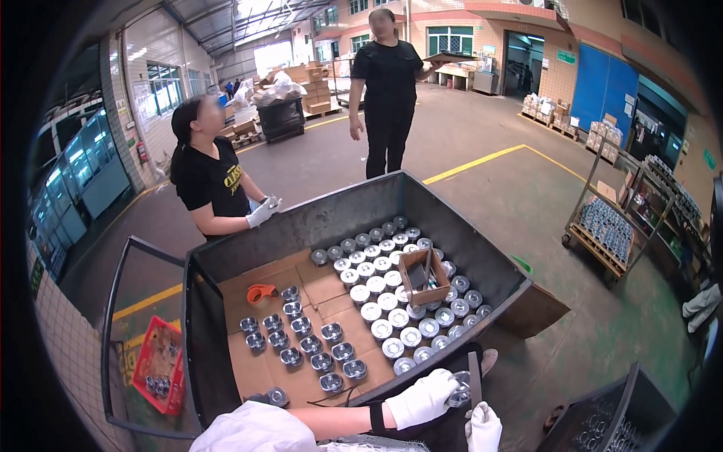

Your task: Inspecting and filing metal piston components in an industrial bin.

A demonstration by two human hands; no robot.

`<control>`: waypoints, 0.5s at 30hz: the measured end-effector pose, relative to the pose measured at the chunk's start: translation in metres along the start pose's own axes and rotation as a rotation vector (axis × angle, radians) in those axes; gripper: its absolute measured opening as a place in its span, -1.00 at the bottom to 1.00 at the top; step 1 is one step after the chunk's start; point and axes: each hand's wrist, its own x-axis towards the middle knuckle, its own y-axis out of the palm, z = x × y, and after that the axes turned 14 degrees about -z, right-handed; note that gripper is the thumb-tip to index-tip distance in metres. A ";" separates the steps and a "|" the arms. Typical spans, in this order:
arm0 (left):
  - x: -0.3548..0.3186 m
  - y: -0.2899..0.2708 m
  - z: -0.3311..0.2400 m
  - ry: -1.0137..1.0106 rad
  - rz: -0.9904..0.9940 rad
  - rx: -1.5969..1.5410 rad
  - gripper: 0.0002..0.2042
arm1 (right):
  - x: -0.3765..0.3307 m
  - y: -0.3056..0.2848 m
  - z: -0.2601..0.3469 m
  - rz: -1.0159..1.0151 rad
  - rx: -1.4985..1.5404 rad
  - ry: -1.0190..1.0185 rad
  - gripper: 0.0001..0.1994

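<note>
Down at the lower edge, the left hand (423, 399), in a white glove, curls its fingers around a round shiny metal part (458, 390), gripping it at the near rim of the big dark metal bin (482, 252). Just to the right of it, the right hand (483, 429), gloved white too, is closed in a fist round a thin flat dark tool (474, 379), which stands upright with its upper end right beside the metal part; whether the two touch, I cannot tell.

Ahead of both hands, the bin's floor is lined with cardboard sheets (260, 361). Beyond the left hand sit rows of matching round metal pieces (312, 343), and farther ahead and to the right a denser cluster of them (388, 301) surrounds a small open cardboard box (423, 276). An orange tape dispenser (260, 292) lies on the cardboard well beyond the left hand.

Off to the left of the hands, outside the bin, a red crate (158, 363) rests on the floor. On the bin's far side a person in a black shirt (211, 177) stands with white-gloved hands together, and another person in black (388, 90) stands farther back.
</note>
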 end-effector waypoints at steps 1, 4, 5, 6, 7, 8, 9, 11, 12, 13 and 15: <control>0.001 -0.001 -0.002 0.002 0.001 -0.003 -0.71 | 0.000 -0.002 -0.004 -0.006 0.087 0.040 -0.76; 0.002 -0.005 -0.004 -0.043 -0.004 -0.060 -0.72 | -0.002 -0.007 0.001 -0.007 0.102 0.055 -0.75; 0.001 -0.005 -0.001 -0.030 -0.024 -0.031 -0.71 | -0.001 -0.008 0.000 -0.010 0.081 0.027 -0.75; 0.000 -0.006 0.000 -0.017 -0.043 -0.002 -0.70 | -0.001 -0.009 -0.001 -0.010 0.081 0.027 -0.75; 0.000 -0.006 0.001 -0.017 -0.043 -0.002 -0.70 | -0.001 -0.010 -0.004 -0.016 0.100 0.049 -0.75; 0.001 -0.006 0.001 -0.029 -0.044 -0.011 -0.70 | -0.001 -0.011 -0.006 -0.022 0.118 0.072 -0.74; 0.001 -0.007 0.001 -0.041 -0.045 -0.020 -0.70 | -0.002 -0.012 -0.008 -0.021 0.110 0.062 -0.75; 0.001 -0.007 0.004 -0.032 -0.052 -0.030 -0.70 | -0.003 -0.012 -0.010 -0.015 0.121 0.063 -0.76; 0.001 -0.007 0.005 -0.024 -0.060 -0.039 -0.69 | -0.003 -0.011 -0.011 -0.008 0.131 0.064 -0.76; 0.002 -0.008 0.006 -0.025 -0.060 -0.039 -0.69 | -0.003 -0.010 -0.010 -0.007 0.130 0.064 -0.76; 0.004 -0.011 0.005 -0.021 -0.053 -0.024 -0.69 | -0.003 -0.009 -0.008 -0.009 0.129 0.089 -0.77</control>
